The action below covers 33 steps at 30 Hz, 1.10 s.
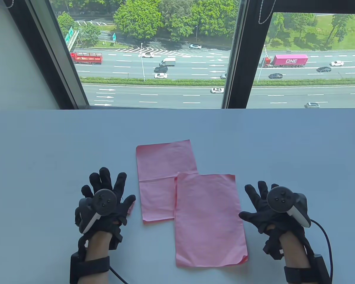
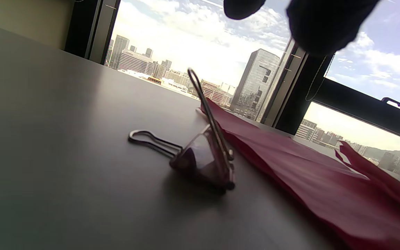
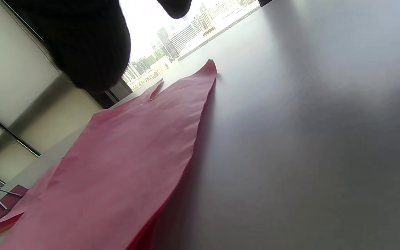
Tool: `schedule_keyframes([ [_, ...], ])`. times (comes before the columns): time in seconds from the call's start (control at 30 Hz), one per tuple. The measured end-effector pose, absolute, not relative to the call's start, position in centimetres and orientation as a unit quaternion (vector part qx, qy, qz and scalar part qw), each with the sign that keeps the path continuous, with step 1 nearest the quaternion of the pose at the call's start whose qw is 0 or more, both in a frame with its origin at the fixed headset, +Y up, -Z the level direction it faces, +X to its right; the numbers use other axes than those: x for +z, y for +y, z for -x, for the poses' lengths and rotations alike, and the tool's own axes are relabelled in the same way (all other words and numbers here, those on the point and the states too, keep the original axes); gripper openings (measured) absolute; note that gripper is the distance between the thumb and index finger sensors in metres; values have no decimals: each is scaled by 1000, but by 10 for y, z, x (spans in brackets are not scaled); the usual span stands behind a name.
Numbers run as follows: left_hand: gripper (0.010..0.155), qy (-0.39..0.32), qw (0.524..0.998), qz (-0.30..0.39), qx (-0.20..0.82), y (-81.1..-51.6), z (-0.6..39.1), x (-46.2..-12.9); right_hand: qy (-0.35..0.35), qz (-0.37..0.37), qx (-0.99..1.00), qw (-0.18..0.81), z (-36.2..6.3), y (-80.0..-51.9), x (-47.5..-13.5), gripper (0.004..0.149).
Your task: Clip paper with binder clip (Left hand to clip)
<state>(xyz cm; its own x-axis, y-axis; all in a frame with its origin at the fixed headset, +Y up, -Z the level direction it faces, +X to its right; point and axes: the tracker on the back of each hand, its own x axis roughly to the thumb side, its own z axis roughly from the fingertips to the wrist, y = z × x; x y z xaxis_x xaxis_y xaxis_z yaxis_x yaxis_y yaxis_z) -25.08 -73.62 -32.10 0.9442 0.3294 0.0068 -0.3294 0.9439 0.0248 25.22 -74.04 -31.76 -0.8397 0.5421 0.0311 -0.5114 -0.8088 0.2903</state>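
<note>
Table view: left hand (image 1: 102, 204) and right hand (image 1: 269, 207), fingers spread, holding nothing, flanking two overlapping pink sheets (image 1: 208, 219) on table (image 1: 47, 148), likely poised to start; left wrist view: clip (image 2: 200, 156) lying beside sheets, under the hand; right wrist view: sheet edge slightly lifted.

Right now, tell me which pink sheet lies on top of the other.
The nearer pink sheet, beside the right hand: its far-left corner overlaps the farther sheet.
</note>
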Motion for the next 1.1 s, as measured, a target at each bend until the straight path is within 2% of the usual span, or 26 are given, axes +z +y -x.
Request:
schedule_keyframes([
  [0.5, 73, -33, 993, 82, 83, -753, 214, -330, 220, -89, 940, 245, -228, -751, -316, 93],
  [0.73, 77, -42, 992, 111, 34, -760, 197, -329, 267, -107, 934, 211, -216, -757, -313, 98],
  [0.83, 76, -38, 989, 140, 19, -765, 192, -330, 275, -109, 937, 186, -213, -760, -313, 99],
  [1.0, 73, -34, 987, 151, 30, -766, 190, -331, 286, -102, 938, 168, -210, -770, -316, 98],
  [1.1, 72, -30, 985, 164, 47, -766, 190, -330, 272, -103, 941, 174, -208, -771, -317, 98],
])
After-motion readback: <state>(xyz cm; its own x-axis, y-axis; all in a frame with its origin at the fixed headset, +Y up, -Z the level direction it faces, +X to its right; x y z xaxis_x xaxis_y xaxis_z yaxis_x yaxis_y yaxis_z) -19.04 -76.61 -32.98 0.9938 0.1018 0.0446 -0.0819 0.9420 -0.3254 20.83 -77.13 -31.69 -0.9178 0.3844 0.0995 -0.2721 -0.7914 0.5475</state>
